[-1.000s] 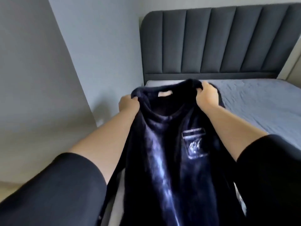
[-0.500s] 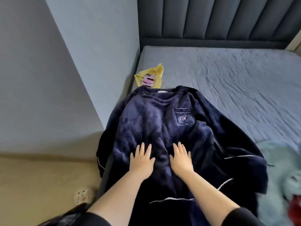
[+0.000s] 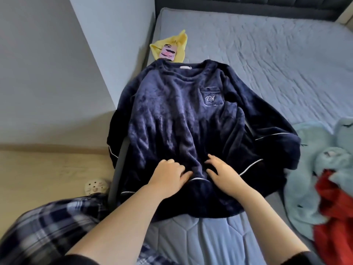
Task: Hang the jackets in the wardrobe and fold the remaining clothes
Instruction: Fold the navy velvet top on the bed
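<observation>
Most of what lies beyond both hands is the grey bed [image 3: 267,64]. Spread front-up on it, directly under and ahead of the hands, is the navy fleece top [image 3: 181,115]. The left hand [image 3: 168,175] and right hand [image 3: 223,173] rest close together on its lower front near the piped hem. Their fingers are loose and partly spread, pressing the pile and gripping nothing.

The main risk, as I judge it, is the sleeve [image 3: 114,146] out beyond the left hand, which hangs over the bed edge toward the floor. Its weight could drag the plush fabric sideways once a fold begins and leave the fold crooked. To the right of the right hand, the other sleeve lies against a pale blue fleece heap [image 3: 305,169] and a red garment [image 3: 334,217], and a sweeping fold could catch those up. Far ahead of the left hand, a yellow cloth [image 3: 179,43] bears a phone [image 3: 169,52] just beside the collar. Pushing the top forward could nudge it off the edge.

As for writing, the chest pocket [image 3: 211,98] shows a pale embroidered script monogram that I cannot read for certain. The neck label [image 3: 186,67] is too small to read.
</observation>
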{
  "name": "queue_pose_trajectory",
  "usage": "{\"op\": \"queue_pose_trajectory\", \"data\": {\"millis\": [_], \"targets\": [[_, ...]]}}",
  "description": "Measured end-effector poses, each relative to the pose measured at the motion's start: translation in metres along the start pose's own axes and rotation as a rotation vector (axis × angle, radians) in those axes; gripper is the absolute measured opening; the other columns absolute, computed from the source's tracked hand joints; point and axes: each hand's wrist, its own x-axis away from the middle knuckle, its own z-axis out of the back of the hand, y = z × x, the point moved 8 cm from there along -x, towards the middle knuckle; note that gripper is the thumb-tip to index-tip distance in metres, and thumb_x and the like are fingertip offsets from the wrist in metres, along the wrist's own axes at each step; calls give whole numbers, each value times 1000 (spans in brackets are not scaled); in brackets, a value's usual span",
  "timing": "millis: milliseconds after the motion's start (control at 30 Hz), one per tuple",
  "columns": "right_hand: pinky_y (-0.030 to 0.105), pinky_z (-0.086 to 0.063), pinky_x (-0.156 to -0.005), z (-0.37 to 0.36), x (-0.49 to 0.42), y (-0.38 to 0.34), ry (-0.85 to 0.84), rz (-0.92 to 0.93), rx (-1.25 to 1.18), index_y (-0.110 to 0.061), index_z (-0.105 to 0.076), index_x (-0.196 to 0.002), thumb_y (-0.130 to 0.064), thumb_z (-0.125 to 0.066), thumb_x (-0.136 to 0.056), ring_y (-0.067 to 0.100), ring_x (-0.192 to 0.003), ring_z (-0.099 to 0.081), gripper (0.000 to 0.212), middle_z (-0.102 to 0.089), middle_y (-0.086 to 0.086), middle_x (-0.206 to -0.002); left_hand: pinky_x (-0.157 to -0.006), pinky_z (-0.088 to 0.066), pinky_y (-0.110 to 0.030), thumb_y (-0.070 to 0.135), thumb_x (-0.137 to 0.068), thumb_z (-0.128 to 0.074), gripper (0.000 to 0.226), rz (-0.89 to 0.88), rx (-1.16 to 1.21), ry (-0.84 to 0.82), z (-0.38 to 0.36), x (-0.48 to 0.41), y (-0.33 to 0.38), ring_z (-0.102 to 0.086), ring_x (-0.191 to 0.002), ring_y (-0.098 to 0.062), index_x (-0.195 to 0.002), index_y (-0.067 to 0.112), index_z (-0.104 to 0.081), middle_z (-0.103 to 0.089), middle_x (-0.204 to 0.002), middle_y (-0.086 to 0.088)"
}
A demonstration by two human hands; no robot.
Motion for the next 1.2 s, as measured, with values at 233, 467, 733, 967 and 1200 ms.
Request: {"op": "queue_pose_trajectory", "data": {"millis": [233, 467, 733, 967, 1200], "targets": [[51, -4, -116, -19, 68, 50, -334, -41, 547, -29, -7, -151, -26, -60, -74, 20, -147, 5, 93, 2, -4, -159, -116, 1, -55, 75, -65, -60, 121, -159, -69, -389, -46, 34, 17, 8, -146, -20, -152, 20, 2, 4, -159, -2], [59, -31, -106, 11, 62, 26, 260, 11, 572, -4, -67, -107, 6, -67, -67, 33, -101, -63, 41, -67, 14, -102, -70, -36, -31, 4, -80, -55, 46, -55, -190, -99, -11, 33, 12, -47, -103, -23, -123, 18, -44, -47, -112, -3], [31, -32, -48, 105, 61, -26, 661, 24, 366, -11, -48, -79, -2, -65, -60, 35, -62, -57, 28, -58, 8, -69, -56, -37, -34, 5, -74, -47, 23, 249, 231, -30, 55, 43, -55, -54, -72, -29, -66, 26, -45, -53, -69, 2], [33, -43, -96, -2, 72, 21, -604, -141, 499, -16, -55, -118, -56, -62, -78, 21, -111, -50, 56, -52, 1, -116, -63, -41, -34, 57, -80, -52, 43, 128, 139, -762, -10, 80, -24, -55, -73, -20, -85, 16, -64, -57, -86, -2], [40, -39, -96, 72, 67, 75, 272, -363, 424, -13, -57, -122, -28, -46, -96, 33, -119, -45, 32, -52, 12, -131, -115, -20, -40, 51, -100, -27, 56, 30, 66, -182, -7, 48, 10, -15, -143, -20, -151, 29, -21, -17, -157, 1]]}}
